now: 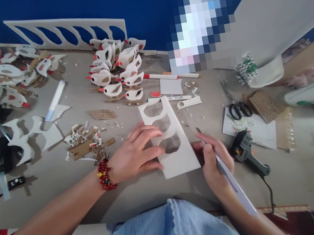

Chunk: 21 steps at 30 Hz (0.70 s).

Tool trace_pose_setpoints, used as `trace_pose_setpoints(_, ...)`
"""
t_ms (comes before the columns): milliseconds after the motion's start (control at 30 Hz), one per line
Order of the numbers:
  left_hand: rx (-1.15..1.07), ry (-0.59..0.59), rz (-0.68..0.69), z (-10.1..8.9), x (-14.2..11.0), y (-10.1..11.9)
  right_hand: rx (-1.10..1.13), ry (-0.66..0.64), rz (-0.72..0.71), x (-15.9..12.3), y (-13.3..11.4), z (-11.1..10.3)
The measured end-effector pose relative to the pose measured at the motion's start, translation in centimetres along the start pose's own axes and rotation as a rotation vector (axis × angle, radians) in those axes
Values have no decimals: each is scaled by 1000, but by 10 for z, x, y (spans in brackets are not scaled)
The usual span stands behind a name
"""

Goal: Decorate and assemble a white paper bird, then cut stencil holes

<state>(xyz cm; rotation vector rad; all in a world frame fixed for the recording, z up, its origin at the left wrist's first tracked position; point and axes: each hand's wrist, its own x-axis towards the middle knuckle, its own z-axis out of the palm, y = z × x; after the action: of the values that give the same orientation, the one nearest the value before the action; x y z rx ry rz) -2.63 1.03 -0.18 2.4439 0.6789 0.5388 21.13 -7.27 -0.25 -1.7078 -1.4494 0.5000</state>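
My left hand [138, 151] lies with its fingers spread on the left edge of a white foam board [180, 164], which has three oval holes cut through it. In my right hand [214, 158], just right of the board, is a pale lavender utility knife [231, 179]. Its tip points up and away from me, apart from the board. Past the board's far end stands a cluster of small white birds [112, 89] with red beaks and brown bases. A white marker [173, 98] and a small white offcut [189, 102] lie near the far end of the board.
Cardboard and foam scraps [85, 144] are heaped left of my hand. Black-handled scissors [239, 110] and a glue gun [248, 154] with a cord lie at right. More birds [9, 74] lie far left. A white cut-out frame [69, 35] leans against the blue wall.
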Motion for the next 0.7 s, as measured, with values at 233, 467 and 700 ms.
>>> trace_pose_setpoints(233,95,153,15,-6,-3,10,143,-47,157,-3,-5,-1)
trace_pose_setpoints(467,-552,247,-465,-6,-4,25,251,-7,212,-2,-7,4)
trace_pose_setpoints(700,-888,-71,-607,1,-2,33,184,-40,190,-1,-5,4)
